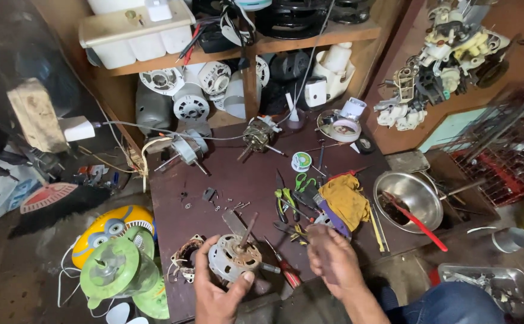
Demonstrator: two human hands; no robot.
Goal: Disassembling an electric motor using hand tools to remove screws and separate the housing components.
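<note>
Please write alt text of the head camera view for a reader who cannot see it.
A person's left hand grips a small motor with a rusty shaft at a dark workbench; the right hand hovers beside it. Pliers, a yellow rag and a steel bowl lie around.

left hand (217, 294): grips fan motor (233, 257) | right hand (332, 257): curled, beside pliers (286, 201) | dark table (238, 177)
</note>
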